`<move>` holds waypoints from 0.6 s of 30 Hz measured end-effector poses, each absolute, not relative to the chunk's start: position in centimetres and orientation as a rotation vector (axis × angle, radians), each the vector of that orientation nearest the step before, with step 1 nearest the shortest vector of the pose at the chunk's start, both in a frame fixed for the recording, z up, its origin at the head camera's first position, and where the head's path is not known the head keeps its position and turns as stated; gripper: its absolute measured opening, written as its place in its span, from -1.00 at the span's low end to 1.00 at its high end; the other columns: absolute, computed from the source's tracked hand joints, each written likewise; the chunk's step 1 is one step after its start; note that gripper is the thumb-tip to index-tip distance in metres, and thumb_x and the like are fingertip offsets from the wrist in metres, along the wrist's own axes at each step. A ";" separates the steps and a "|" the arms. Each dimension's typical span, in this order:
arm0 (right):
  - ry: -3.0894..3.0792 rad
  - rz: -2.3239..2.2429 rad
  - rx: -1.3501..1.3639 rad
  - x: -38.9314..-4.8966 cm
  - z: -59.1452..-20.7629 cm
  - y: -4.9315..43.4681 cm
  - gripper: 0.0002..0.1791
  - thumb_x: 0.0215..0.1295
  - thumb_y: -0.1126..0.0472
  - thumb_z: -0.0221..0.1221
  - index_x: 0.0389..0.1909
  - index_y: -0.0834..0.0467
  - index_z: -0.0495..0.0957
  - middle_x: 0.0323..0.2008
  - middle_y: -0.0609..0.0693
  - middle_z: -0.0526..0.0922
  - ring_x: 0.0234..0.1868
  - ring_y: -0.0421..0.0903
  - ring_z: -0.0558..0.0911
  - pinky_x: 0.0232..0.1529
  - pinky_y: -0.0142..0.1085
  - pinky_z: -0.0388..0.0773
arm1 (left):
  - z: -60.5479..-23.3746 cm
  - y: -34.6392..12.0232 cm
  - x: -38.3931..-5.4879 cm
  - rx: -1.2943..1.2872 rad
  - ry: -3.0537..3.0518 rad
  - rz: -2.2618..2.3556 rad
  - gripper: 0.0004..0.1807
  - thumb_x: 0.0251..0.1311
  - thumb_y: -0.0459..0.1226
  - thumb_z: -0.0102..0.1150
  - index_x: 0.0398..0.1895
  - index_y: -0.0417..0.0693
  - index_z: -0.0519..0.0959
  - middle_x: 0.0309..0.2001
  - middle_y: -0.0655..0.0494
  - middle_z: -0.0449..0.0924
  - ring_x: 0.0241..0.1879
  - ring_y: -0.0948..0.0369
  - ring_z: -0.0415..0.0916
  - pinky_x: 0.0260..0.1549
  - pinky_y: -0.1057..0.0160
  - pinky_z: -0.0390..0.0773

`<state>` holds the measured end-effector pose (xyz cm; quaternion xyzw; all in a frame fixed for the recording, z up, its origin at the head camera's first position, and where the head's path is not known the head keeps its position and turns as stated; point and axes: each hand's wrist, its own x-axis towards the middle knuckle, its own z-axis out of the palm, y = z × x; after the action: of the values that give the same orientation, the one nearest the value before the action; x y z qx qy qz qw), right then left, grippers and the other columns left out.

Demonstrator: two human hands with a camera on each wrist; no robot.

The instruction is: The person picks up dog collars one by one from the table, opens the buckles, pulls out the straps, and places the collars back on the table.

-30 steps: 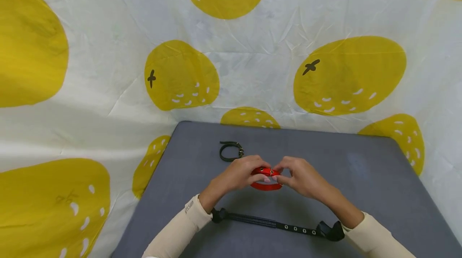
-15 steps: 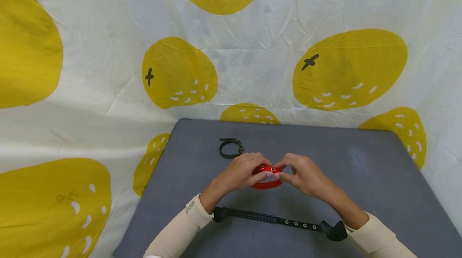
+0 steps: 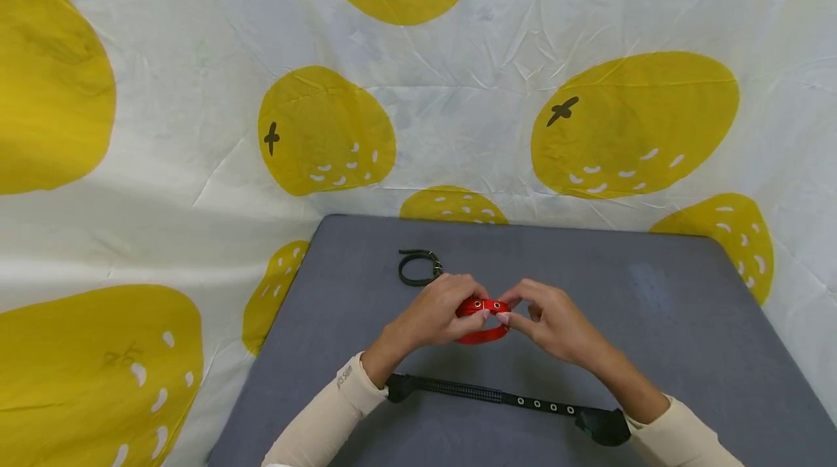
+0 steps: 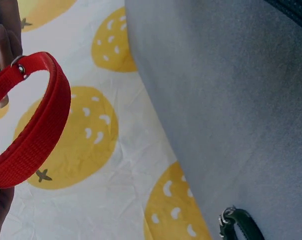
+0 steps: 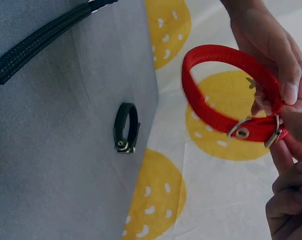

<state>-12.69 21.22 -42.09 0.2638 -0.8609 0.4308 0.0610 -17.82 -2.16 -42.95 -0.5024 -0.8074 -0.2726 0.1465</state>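
As I watch remotely, the left hand and right hand pinch a looped red collar near its metal buckle, raised above a gray table. Just beyond the left hand lies a dark green buckled collar; toward the table's near side stretches a black eyeleted strap.

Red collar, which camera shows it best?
Right wrist view: nearly the whole red collar shows up close, buckle included. The left wrist view crops it; the head view shows it small, partly covered by the left hand and right hand.
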 end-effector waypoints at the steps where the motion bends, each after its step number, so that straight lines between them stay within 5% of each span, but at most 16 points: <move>1: -2.601 1.311 0.801 -12.7 -42.1 21.2 -0.76 0.17 0.28 0.42 -0.19 -0.07 0.67 -0.31 -0.24 0.63 -0.67 -0.41 0.20 -0.62 -0.46 0.29 | -42.9 -2.2 -17.8 -1.453 -2.330 -0.800 -0.88 0.26 -0.21 0.24 -0.18 0.00 0.60 -0.32 0.23 0.61 -0.40 0.40 0.40 -0.26 0.44 0.39; 18: -2.536 1.450 0.855 -12.2 -42.6 21.3 -0.78 0.29 0.32 0.32 -0.12 -0.03 0.61 -0.25 -0.14 0.60 -0.69 -0.41 0.26 -0.63 -0.43 0.37 | -42.9 -2.6 -17.4 -1.494 -2.339 -1.015 -0.85 0.30 -0.24 0.25 -0.13 -0.06 0.57 -0.27 0.16 0.60 -0.36 0.36 0.41 -0.34 0.60 0.39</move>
<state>-12.22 21.30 -42.56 0.2805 -0.8322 0.4758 0.0488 -17.36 -2.60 -42.90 -0.5035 -0.7880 -0.3419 0.0930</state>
